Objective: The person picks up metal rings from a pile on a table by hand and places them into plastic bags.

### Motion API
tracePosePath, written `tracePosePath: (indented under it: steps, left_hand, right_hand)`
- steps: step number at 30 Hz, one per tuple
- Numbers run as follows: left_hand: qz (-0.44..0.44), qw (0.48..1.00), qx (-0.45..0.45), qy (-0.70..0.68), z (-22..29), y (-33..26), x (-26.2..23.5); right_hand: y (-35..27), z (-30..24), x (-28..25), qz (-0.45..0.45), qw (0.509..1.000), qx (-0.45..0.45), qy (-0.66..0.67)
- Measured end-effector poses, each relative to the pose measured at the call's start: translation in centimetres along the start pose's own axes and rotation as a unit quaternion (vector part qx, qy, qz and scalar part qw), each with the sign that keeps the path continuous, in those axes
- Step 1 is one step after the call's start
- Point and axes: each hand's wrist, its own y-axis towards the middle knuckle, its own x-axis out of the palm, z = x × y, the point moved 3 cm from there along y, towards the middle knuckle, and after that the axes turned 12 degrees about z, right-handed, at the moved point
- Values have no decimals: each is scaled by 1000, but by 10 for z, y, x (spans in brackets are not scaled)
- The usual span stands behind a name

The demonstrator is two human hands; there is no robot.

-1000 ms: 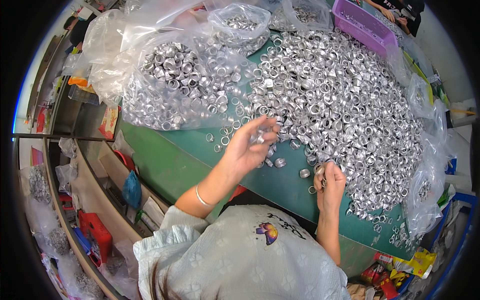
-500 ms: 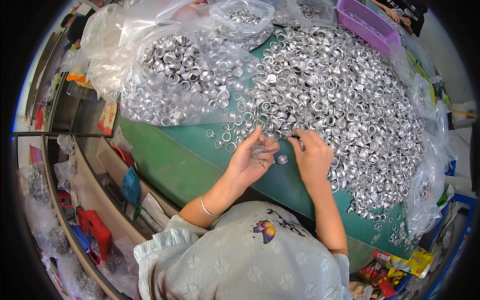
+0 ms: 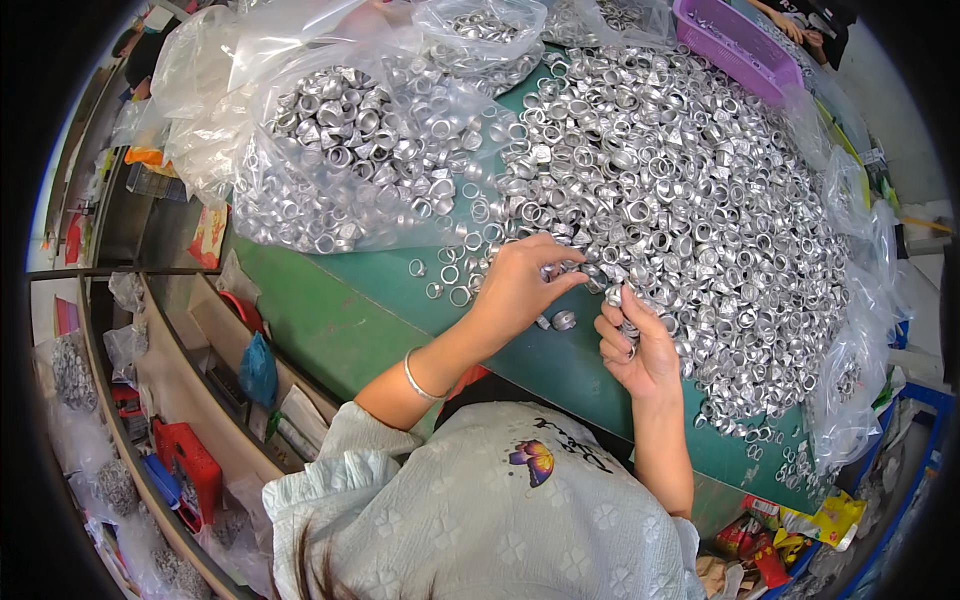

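Observation:
A broad heap of silver metal rings (image 3: 690, 190) covers the green table (image 3: 340, 310). At its near edge my left hand (image 3: 520, 285), a bangle on its wrist, is turned palm down with thumb and fingertips closing on rings (image 3: 552, 270); its palm is hidden. Just to the right, my right hand (image 3: 645, 350) is turned up, fingers curled around several rings. One ring (image 3: 615, 296) shows pinched at its thumb tip. A loose ring (image 3: 564, 320) lies on the table between the hands.
Behind my left hand lies a clear plastic bag (image 3: 340, 170) full of rings. A purple basket (image 3: 740, 50) stands at the far right, near another person's hand (image 3: 790, 28). Crumpled plastic (image 3: 850, 330) borders the heap's right side. Shelves (image 3: 200, 350) run along the left.
My left hand has turned from palm up to palm down and moved slightly right. My right hand has rolled palm up, moved a little nearer, and now shows rings in its curled fingers.

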Motion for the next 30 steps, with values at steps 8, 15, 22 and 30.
tracePosePath:
  steps: [8, 15, 22, 30]
  left_hand:
    - [-130, 965, -142, -179, 22, -10, 1]
    - [-113, 973, -82, -183, 24, -21, 9]
    - [72, 974, -152, -149, -8, 83, -22]
    - [276, 928, -77, -237, -11, 179, -62]
  right_hand:
    - [-15, 5, -4, -19, 999, 29, 25]
    - [-16, 12, -2, -13, 998, -21, -57]
    - [-25, 14, -5, -21, 984, -95, -151]
    - [-24, 18, -9, -12, 976, -129, -178]
